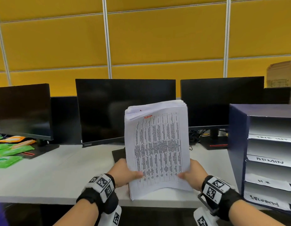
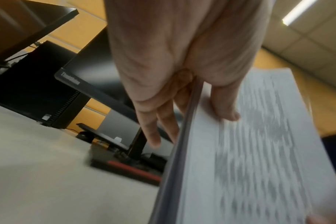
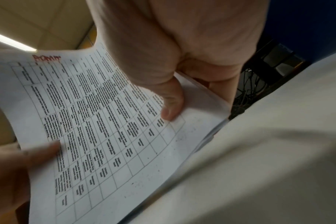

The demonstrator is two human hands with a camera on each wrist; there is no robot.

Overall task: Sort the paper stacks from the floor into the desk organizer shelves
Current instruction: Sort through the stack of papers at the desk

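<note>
Paper stack marked ADMIN held above the table

We gripped the paper stack (image 1: 156,147) upright with left hand (image 1: 125,172) and right hand (image 1: 193,173), fingers clamping its lower edges, left of the desk organizer (image 1: 239,144).

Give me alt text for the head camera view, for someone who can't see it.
Both hands, left hand and right hand, hold a paper stack upright over a white desk, red handwriting at its top. A dark blue desk organizer with labelled shelves stands at right; three dark monitors line the back.
</note>
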